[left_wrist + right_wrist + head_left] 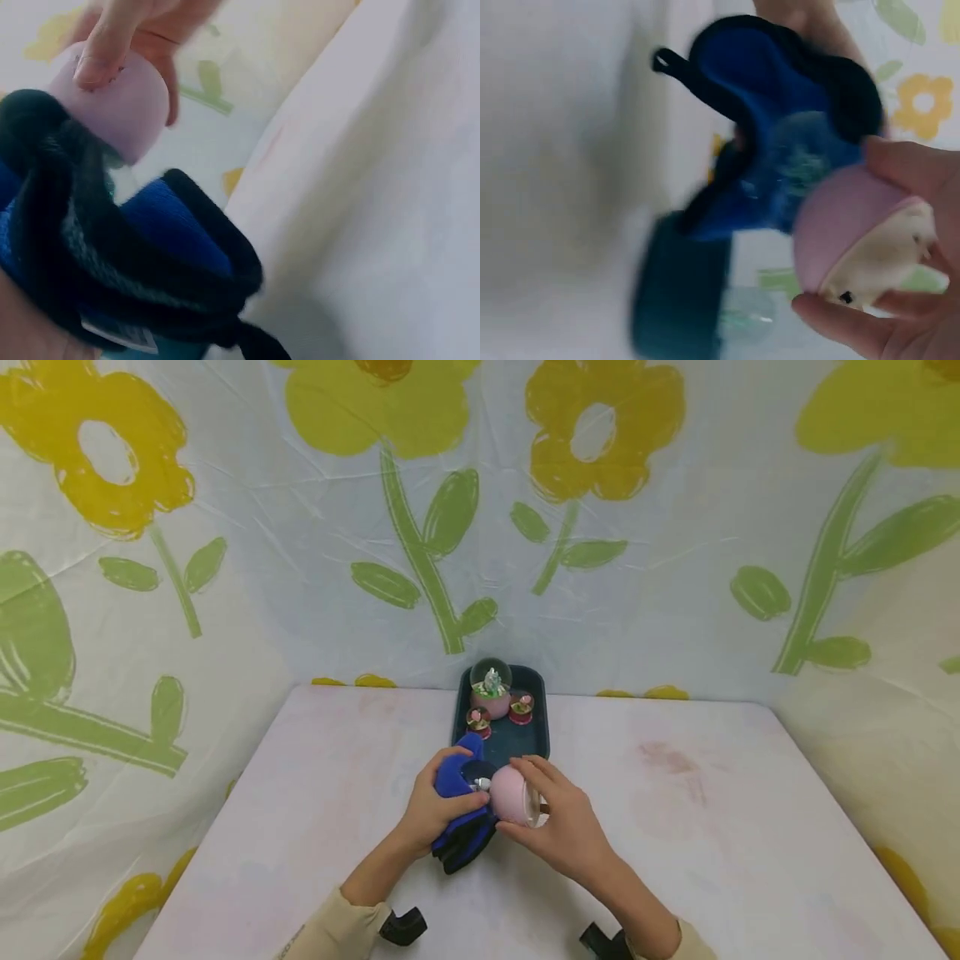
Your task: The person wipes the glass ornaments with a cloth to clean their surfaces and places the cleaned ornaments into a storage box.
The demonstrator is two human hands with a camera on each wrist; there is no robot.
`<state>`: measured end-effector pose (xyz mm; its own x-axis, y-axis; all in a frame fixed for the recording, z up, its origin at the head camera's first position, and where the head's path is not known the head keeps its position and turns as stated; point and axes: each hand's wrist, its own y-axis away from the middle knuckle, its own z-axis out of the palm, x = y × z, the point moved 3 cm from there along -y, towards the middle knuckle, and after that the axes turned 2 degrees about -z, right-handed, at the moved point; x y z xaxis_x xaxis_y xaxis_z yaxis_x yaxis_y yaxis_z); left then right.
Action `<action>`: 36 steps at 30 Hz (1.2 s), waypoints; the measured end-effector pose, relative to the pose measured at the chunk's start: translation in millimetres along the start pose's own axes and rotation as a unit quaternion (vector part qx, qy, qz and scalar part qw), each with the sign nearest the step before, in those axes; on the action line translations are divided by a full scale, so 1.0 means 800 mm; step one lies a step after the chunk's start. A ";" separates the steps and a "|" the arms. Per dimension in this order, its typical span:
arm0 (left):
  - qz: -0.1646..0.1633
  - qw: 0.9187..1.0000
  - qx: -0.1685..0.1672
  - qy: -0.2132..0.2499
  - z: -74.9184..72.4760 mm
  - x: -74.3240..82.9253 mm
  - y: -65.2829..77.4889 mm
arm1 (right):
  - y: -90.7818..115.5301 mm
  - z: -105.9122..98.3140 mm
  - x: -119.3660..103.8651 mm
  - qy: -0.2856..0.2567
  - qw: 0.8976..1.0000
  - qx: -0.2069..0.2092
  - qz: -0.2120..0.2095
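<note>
Nearest us, our left hand (431, 810) grips a blue cloth (459, 814) wrapped over the glass of a snow globe (513, 795), whose pink base our right hand (566, 827) clasps with curled fingers, both held just above the table (712, 827) in front of the tray. To wipe well, we'd judge it best to keep the base steady and turn the cloth gently (glass is slippery). Behind, the dark tray (536, 745) holds a larger snow globe (491, 689) and two small pink ornaments (521, 707).
</note>
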<state>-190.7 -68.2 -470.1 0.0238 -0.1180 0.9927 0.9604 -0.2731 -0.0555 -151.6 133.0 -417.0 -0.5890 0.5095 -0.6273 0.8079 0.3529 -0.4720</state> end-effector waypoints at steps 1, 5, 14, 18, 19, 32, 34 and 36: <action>0.003 1.000 0.000 -0.020 0.000 0.002 0.000 | -0.004 -0.004 -0.007 0.042 0.999 -0.008 -0.022; 0.005 0.997 -0.021 -0.069 0.000 0.008 -0.001 | -0.025 -0.023 -0.017 0.104 0.989 -0.073 -0.075; 0.000 0.990 -0.125 -0.058 0.002 0.015 0.006 | -0.047 -0.037 0.046 -0.222 0.947 -0.233 0.024; 0.018 0.992 -0.126 -0.018 0.006 0.017 0.006 | -0.033 -0.024 0.080 -0.340 0.911 -0.223 0.078; 0.023 0.993 -0.119 -0.009 0.007 0.017 0.006 | -0.028 -0.019 0.087 -0.363 0.903 -0.212 0.088; 0.023 0.998 0.053 0.002 0.009 -0.001 -0.006 | 0.007 0.012 0.050 -0.218 0.967 0.011 0.130; 0.022 0.998 0.057 -0.023 0.008 -0.004 -0.006 | 0.005 0.010 0.035 -0.127 0.989 0.018 0.078; 0.023 0.997 0.050 -0.047 0.006 -0.005 -0.005 | 0.000 0.003 0.020 -0.039 0.999 0.008 0.018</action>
<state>-193.4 -62.1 -473.0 0.0895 -0.0369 0.9953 0.9806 -0.1719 -0.0945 -161.5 139.1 -428.7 -0.5595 0.4583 -0.6906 0.8287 0.3225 -0.4574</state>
